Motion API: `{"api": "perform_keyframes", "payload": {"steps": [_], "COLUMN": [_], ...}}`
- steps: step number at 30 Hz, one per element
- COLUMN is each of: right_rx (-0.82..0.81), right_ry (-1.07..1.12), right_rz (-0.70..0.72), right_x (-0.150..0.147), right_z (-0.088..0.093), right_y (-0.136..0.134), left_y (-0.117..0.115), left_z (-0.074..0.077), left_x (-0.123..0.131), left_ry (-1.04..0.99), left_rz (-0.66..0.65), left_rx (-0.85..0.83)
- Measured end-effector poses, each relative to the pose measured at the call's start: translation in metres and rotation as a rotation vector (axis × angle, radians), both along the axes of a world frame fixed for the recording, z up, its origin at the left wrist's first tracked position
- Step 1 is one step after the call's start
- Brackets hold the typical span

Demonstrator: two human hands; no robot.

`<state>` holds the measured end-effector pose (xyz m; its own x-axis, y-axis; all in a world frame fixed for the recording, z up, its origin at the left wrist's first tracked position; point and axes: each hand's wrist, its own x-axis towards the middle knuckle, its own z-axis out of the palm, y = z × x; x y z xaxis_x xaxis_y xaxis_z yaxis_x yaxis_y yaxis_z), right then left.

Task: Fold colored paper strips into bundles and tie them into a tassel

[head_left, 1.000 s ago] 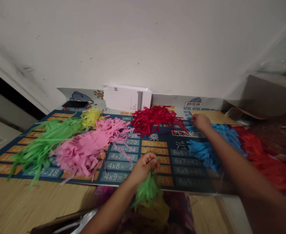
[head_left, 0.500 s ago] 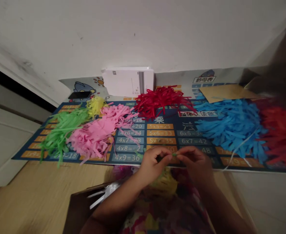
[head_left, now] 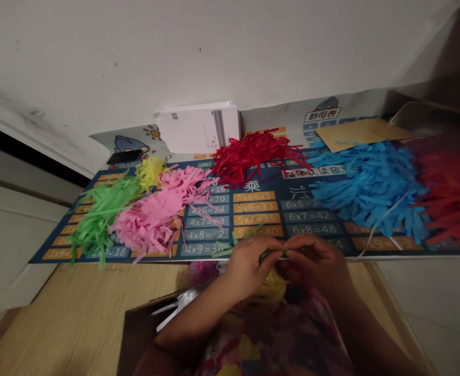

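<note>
Both of my hands meet at the near edge of a dark blue multiplication-table mat (head_left: pixel 292 216). My left hand (head_left: pixel 249 261) is closed on a small bunch of green paper strips (head_left: pixel 271 254). My right hand (head_left: pixel 318 261) pinches the same green bunch from the right. Yellow fringe (head_left: pixel 267 292) shows just below my hands. On the mat lie piles of cut paper strips: green (head_left: pixel 100 211), yellow (head_left: pixel 149 171), pink (head_left: pixel 159 214), dark red (head_left: pixel 255 154), blue (head_left: pixel 365 185) and red (head_left: pixel 451 201).
A white box (head_left: pixel 196 128) leans on the wall behind the piles, with a black phone (head_left: pixel 125 156) to its left. A brown card (head_left: pixel 361 133) lies at the back right. A brown cardboard box (head_left: pixel 139 334) stands by my left forearm on the wooden floor (head_left: pixel 65 318).
My right hand came back from the blue pile and joined my left hand on the green bunch. The view has tilted down and shifted a little.
</note>
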<state>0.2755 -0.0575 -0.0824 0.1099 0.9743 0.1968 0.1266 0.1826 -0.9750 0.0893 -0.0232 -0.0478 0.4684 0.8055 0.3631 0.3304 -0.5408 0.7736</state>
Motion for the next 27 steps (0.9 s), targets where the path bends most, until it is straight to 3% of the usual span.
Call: {"api": "perform_keyframes", "payload": {"steps": [7,12,16,23,27], "right_rx": [-0.150,-0.029,-0.047,0.035,0.098], "right_ry": [0.116,0.107,0.127,-0.046,-0.158], "right_rz": [0.042,0.076,0.100,-0.030,-0.069], "right_x": [0.002,0.001,0.001,0.006,0.007], "right_z": [0.004,0.007,0.008,0.006,0.011], "right_y": [-0.002,0.001,0.000,-0.008,-0.013], "left_y": [-0.001,0.003,0.004,0.003,0.002], "left_z": [-0.002,-0.001,0.000,-0.001,-0.001], "left_x": [-0.001,-0.002,-0.002,-0.003,0.000], "left_ry": [-0.020,-0.034,-0.036,-0.034,-0.045], "left_rz": [0.015,-0.045,-0.071,-0.014,-0.032], "left_rx": [-0.107,-0.096,-0.060,0.015,0.143]}}
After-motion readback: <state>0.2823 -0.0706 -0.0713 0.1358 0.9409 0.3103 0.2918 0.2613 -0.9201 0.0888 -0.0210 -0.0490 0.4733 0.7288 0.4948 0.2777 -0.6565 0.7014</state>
